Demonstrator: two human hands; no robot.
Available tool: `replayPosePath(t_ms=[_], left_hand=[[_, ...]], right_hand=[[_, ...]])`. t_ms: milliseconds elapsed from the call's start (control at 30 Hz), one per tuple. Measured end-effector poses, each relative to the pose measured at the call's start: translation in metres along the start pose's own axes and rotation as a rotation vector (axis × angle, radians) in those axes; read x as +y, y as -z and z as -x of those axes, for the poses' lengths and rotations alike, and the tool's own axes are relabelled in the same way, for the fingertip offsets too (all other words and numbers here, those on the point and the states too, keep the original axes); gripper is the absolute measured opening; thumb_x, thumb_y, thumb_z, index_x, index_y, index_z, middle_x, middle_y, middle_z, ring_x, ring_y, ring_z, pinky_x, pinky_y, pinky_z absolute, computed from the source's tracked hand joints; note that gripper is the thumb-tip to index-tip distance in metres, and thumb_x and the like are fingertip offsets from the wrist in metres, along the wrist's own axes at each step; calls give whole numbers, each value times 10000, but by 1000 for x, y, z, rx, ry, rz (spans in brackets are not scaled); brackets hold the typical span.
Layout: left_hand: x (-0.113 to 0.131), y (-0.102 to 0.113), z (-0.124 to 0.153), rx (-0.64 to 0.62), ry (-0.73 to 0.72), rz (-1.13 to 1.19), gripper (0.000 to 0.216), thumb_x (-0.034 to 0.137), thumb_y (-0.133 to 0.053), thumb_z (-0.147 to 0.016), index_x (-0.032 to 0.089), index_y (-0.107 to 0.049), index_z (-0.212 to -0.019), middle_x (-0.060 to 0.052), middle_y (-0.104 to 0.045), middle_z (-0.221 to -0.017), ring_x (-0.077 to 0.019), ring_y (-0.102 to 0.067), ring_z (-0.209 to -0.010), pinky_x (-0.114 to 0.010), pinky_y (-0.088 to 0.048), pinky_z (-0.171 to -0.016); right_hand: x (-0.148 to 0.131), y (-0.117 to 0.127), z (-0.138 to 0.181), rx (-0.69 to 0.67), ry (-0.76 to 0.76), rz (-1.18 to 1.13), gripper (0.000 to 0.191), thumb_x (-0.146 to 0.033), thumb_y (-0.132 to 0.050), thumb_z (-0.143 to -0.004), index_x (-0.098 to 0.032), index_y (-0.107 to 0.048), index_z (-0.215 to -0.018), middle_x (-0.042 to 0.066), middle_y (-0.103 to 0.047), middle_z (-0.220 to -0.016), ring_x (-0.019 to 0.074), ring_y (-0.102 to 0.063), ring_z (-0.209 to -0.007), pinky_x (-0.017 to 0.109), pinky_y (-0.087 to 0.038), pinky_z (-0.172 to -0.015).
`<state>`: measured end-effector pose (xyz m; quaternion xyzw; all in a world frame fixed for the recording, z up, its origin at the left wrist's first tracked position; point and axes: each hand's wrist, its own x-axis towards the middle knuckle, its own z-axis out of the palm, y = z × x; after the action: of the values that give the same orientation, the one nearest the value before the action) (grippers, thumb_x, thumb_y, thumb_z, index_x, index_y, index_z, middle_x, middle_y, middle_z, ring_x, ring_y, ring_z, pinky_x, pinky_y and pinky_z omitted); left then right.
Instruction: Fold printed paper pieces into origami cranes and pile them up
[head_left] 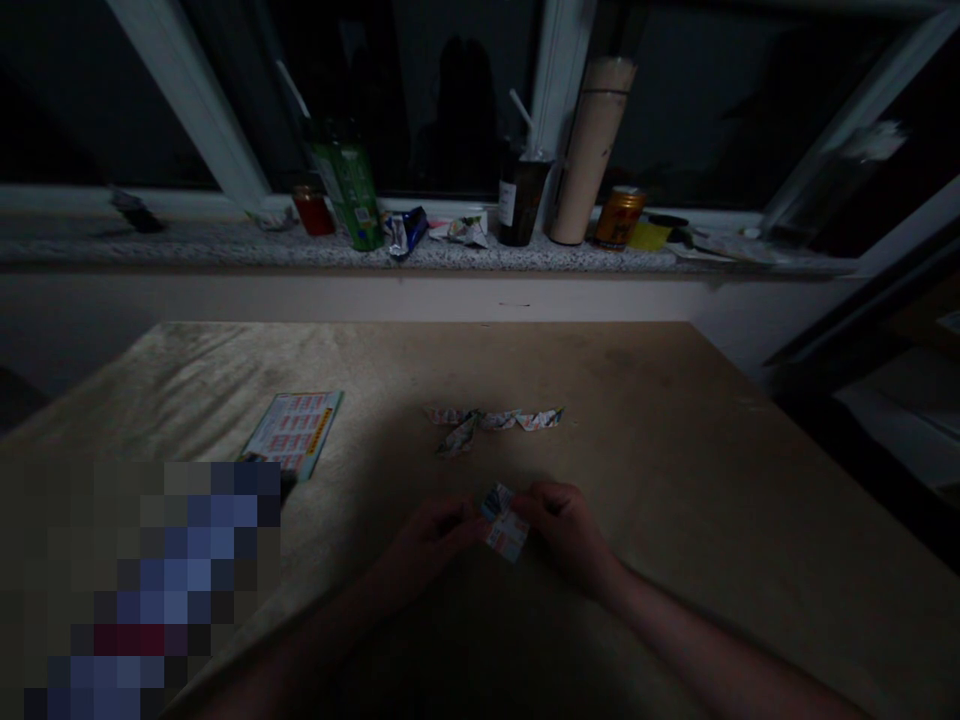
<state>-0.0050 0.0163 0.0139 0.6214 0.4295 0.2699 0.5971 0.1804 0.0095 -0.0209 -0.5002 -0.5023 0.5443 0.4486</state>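
A small printed piece of paper (507, 537), creased and partly folded, is held just above the table near its front middle. My left hand (442, 530) pinches its left edge between thumb and fingers. On the other side, my right hand (559, 515) grips the upper right part of the same paper. Beyond my hands lie several folded paper pieces (496, 419) with similar print, in a loose row. The light is dim, so the fold lines are hard to make out.
A stack of printed cards or sheets (296, 425) lies left on the table (637, 400). A pixelated area covers the lower left. Along the windowsill (450, 255) stand a green bottle (354, 190), a dark cup with a straw (521, 195), a tall beige flask (592, 150) and a gold can (621, 217).
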Motion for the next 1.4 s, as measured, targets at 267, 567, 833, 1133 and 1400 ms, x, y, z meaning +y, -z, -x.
replayPosePath(t_ms=[267,567,833,1133,1400], left_hand=[[0,2,-1,36,-6,-18,244,384,-477,-798,176,-470,-670,33,-434,-658,-135,-415,-642,-218,-335,-580],[-4,2,-3,58,-19,-91,260,402,-447,-848,185,-470,-706,36,-439,-663,-134,-413,-641,-213,-339,-577],[-3,-3,-3,69,-35,-167,250,360,-448,-854,173,-538,-716,23,-510,-675,-145,-473,-663,-216,-369,-602],[-1,-7,-1,90,-66,-280,239,326,-431,-886,167,-587,-803,11,-580,-745,-160,-532,-720,-226,-393,-659],[-5,-5,-2,43,-111,-355,239,311,-432,-879,175,-601,-777,9,-601,-740,-157,-555,-717,-223,-404,-660]], right_hand=[[-4,0,0,32,31,39,423,-519,-564,-755,-180,-434,-539,-43,-367,-533,95,-335,-499,223,-277,-466],[-11,0,2,38,85,93,428,-539,-508,-785,-187,-417,-560,-43,-325,-547,104,-321,-522,226,-275,-477],[-11,-1,8,10,104,160,309,-443,-533,-789,-170,-534,-643,-21,-429,-562,107,-375,-510,220,-291,-455],[-12,-4,8,33,79,177,283,-413,-528,-797,-165,-551,-663,-24,-445,-557,106,-397,-503,212,-307,-445],[-12,-5,7,-62,65,200,238,-371,-589,-759,-155,-578,-660,-24,-466,-568,96,-399,-501,198,-309,-447]])
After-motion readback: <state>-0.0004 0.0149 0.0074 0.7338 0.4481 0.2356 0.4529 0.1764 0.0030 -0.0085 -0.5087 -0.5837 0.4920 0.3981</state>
